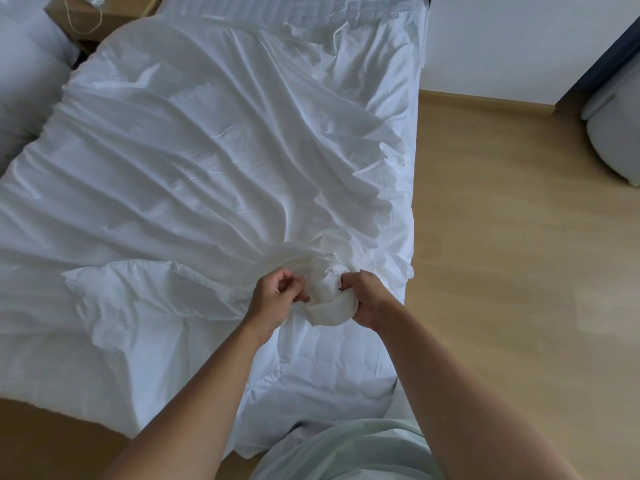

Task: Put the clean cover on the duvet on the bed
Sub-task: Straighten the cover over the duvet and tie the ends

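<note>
- The left hand (277, 299) and the right hand (369, 301) are near the right edge of the bed (263, 8).
- Their fingers are curled tight on a bunched corner (329, 306) of the white cover (207, 150), which sits between both hands.
- Beyond the hands the cover lies wrinkled across the bed.

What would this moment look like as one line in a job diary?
stage: working a corner | left hand: pinches bunched corner | right hand: grips bunched corner | cover: spread out, wrinkled
</note>
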`<move>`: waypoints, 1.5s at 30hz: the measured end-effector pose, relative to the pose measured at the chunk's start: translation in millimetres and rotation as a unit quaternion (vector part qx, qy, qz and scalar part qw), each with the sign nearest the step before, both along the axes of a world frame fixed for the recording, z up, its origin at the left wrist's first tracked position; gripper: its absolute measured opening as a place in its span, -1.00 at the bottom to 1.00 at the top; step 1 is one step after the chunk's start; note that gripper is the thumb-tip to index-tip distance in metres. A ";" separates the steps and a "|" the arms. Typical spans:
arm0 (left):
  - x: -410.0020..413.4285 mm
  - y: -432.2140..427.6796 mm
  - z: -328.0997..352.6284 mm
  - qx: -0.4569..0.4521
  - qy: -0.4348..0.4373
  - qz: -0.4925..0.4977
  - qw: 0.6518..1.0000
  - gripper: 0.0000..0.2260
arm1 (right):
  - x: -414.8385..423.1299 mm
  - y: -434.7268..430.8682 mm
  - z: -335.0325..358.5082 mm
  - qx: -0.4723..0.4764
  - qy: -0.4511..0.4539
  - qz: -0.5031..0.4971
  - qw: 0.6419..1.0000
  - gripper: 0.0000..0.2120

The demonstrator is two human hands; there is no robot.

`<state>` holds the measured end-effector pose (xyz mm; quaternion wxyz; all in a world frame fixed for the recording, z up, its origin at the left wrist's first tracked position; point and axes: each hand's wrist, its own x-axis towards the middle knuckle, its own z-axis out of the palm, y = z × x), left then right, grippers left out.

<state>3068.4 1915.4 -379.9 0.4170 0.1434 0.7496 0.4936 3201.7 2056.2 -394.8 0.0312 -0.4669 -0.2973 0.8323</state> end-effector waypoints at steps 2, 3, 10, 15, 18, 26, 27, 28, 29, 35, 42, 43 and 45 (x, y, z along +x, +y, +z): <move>-3.3 2.9 5.2 0.001 0.013 -0.023 1.000 -0.90 | -0.2 -0.1 0.8 -0.005 -0.019 0.005 1.000 -0.66; -4.2 4.9 8.9 0.002 0.011 -0.045 0.999 -0.90 | -1.1 -0.6 0.7 -0.002 -0.018 0.014 1.000 -0.62; -0.3 17.7 20.9 -0.021 0.077 -0.082 0.993 -0.84 | 0.4 7.1 1.5 -0.007 0.058 0.101 0.993 -0.56; 15.1 16.2 15.8 -0.049 0.225 -0.121 0.965 -0.78 | -5.4 14.1 6.6 0.146 -0.029 0.148 0.978 -0.59; 23.3 11.3 13.9 -0.043 0.289 -0.120 0.949 -0.84 | -6.5 18.5 5.0 0.169 -0.069 0.112 0.977 -0.78; 26.7 3.0 15.9 0.000 0.350 -0.115 0.930 -0.96 | -3.8 11.8 2.3 0.068 -0.042 0.053 0.995 -0.83; 22.4 3.5 18.3 0.007 0.362 -0.114 0.925 -0.95 | -2.3 11.4 2.4 0.061 -0.030 0.059 0.996 -0.82; 17.0 5.0 20.8 0.010 0.375 -0.119 0.919 -0.94 | -0.8 11.0 2.1 0.057 -0.019 0.068 0.996 -0.78; 10.9 7.6 23.5 0.008 0.385 -0.129 0.914 -0.92 | 0.7 11.3 1.7 0.056 -0.009 0.079 0.995 -0.73; -25.4 31.8 41.3 -0.017 0.447 -0.200 0.871 -0.80 | 7.6 16.2 4.0 0.014 0.046 0.237 0.970 -0.32; -45.6 57.5 49.5 -0.066 0.463 -0.076 0.881 -0.83 | -1.1 16.9 2.0 0.049 0.001 0.116 0.992 -0.82; -45.8 58.9 50.1 -0.055 0.445 -0.049 0.892 -0.86 | -0.1 16.8 0.6 0.039 0.003 0.087 0.995 -0.84; -43.2 55.1 47.0 -0.047 0.368 -0.067 0.926 -0.86 | 3.0 15.8 -1.5 0.007 0.024 0.055 0.998 -0.83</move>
